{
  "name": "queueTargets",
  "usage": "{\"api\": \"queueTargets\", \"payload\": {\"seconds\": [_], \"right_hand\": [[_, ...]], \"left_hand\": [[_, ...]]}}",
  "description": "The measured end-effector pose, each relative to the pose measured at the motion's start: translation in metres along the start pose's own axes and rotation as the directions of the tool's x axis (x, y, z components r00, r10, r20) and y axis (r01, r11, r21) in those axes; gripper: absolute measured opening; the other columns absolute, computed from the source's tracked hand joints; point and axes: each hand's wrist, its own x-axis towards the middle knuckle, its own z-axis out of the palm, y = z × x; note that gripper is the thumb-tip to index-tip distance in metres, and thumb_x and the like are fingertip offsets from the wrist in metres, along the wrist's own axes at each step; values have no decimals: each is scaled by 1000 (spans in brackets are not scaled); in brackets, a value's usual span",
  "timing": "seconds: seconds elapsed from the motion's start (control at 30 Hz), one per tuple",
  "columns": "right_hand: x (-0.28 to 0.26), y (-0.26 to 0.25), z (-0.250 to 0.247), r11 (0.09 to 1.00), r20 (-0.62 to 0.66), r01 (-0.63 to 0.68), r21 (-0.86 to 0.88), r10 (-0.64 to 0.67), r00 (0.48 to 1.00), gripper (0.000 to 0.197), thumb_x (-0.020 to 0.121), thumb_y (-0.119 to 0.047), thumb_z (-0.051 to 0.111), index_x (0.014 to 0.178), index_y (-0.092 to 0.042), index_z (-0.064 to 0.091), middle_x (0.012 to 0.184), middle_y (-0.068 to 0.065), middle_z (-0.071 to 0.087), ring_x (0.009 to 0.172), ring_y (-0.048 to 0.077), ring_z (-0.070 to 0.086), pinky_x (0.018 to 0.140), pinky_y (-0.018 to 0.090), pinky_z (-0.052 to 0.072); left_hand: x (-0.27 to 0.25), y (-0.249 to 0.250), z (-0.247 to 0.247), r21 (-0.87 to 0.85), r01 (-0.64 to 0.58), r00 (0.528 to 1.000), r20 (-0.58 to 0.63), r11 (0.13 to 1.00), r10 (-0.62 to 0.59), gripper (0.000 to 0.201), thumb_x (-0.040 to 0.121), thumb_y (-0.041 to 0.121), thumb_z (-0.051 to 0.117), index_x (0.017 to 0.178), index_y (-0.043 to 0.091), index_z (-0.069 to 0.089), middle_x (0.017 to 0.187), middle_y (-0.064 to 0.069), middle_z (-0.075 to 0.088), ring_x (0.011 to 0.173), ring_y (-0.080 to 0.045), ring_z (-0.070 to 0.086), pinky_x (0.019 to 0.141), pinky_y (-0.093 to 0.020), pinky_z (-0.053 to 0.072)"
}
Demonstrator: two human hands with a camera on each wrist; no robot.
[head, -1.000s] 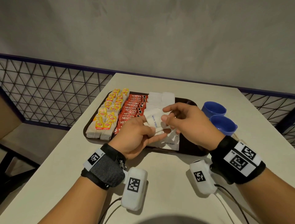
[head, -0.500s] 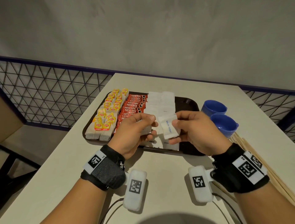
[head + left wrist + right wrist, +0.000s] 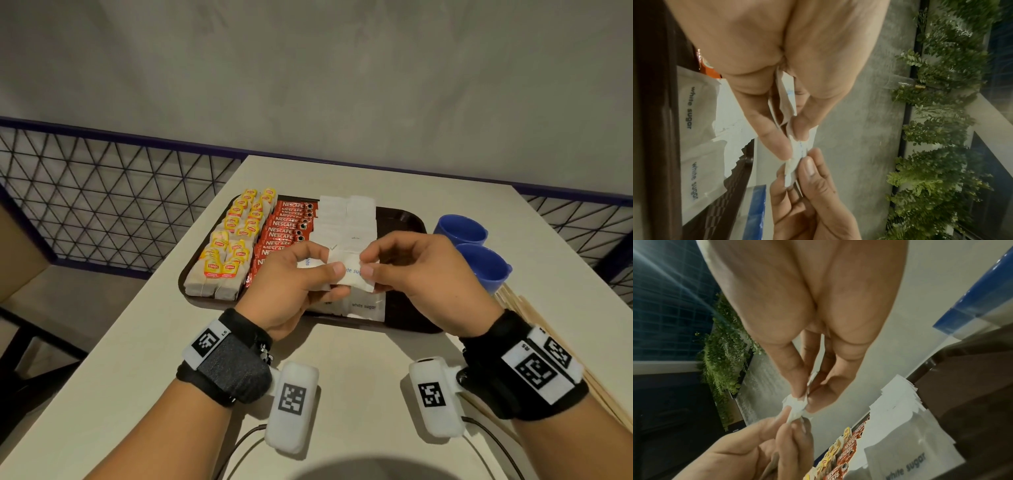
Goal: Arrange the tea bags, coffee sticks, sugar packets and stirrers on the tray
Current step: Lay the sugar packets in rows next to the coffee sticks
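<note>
Left hand and right hand meeting again above near edge of tray, after being apart half second ago. Both now pinching same sugar packet between thumb and fingertips; left also gripping small stack of packets. Likely peeling off next packet for laying down. On tray beyond hands: sugar rows, coffee sticks left, tea bags leftmost. Stirrers lying on counter right of tray, waiting.

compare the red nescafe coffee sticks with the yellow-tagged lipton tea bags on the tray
The red Nescafe coffee sticks are long, narrow, glossy red sachets in one overlapping column. The yellow-tagged Lipton tea bags are squarer pale bags with yellow tags, in two columns at the tray's left edge. Both lie in neat rows on the dark brown tray.
</note>
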Motion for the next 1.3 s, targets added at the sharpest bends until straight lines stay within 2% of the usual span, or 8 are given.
{"api": "queueTargets", "payload": {"seconds": [0.13, 0.23, 0.4, 0.53, 0.73, 0.97, 1.13, 1.3], "right_hand": [[0, 0, -3, 999, -43, -6, -39, 5, 999, 17, 86, -6, 79, 100, -17, 80, 91, -1, 80, 80, 18, 77, 67, 17, 58], [5, 7, -14, 987, -80, -49, -152, 37, 996, 16, 88, -9, 79, 97, -21, 80, 88, -2, 80, 74, 15, 76, 68, 14, 57], [11, 26, -20, 925, 46, -122, -360, 149, 988, 16, 89, -11, 80, 95, -26, 79, 84, 3, 76, 73, 18, 75, 77, 30, 64], [16, 32, -11, 878, 141, -131, -460, 218, 966, 26, 87, -14, 82, 105, -31, 74, 79, -3, 69, 68, 12, 70, 71, 25, 62], [28, 31, -3, 779, 138, -121, -615, 257, 957, 23, 85, -26, 84, 105, -31, 73, 96, -5, 75, 78, 15, 74, 76, 24, 62], [35, 27, -2, 754, 90, -119, -646, 230, 969, 23, 85, -21, 85, 102, -29, 71, 91, -7, 69, 71, 9, 69, 59, 13, 50], [30, 27, -10, 852, 136, -151, -502, 251, 959, 23, 85, -11, 83, 98, -27, 72, 83, 1, 70, 65, 12, 73, 66, 21, 61], [27, 37, -7, 772, 127, -96, -629, 224, 966, 24, 81, -27, 88, 98, -35, 73, 96, -8, 69, 83, 9, 66, 72, 17, 53]], "left_hand": [[2, 0, -1, 38, 3, 998, -58, 999, 0, 3, 95, 4, 66, 96, 7, 65, 94, -11, 76, 75, -25, 72, 61, -28, 62], [6, 0, -5, 51, -47, 985, -165, 998, 55, 19, 105, 5, 50, 112, 7, 67, 97, -11, 73, 75, -25, 69, 60, -31, 58], [8, 3, -8, 74, -114, 972, -199, 991, 126, 35, 106, 1, 40, 127, 21, 59, 104, -13, 76, 78, -28, 72, 63, -32, 57], [7, 3, -6, 84, -119, 974, -184, 989, 133, 36, 107, 0, 41, 129, 26, 53, 103, -12, 77, 78, -30, 73, 61, -32, 55], [7, 3, -7, 84, -105, 972, -203, 991, 120, 35, 107, 2, 43, 134, 22, 50, 104, -14, 76, 77, -28, 73, 61, -31, 55], [6, 4, -7, 74, -94, 973, -207, 993, 107, 36, 107, 0, 42, 135, 21, 50, 103, -15, 76, 76, -29, 71, 57, -30, 54], [8, 4, -7, 49, -99, 972, -210, 994, 107, 38, 105, -3, 42, 133, 21, 51, 101, -15, 77, 76, -29, 71, 58, -32, 53], [8, 4, -8, -55, -76, 972, -228, 996, 62, 40, 94, -11, 34, 126, 10, 44, 100, -20, 77, 76, -30, 68, 58, -32, 53]]}}
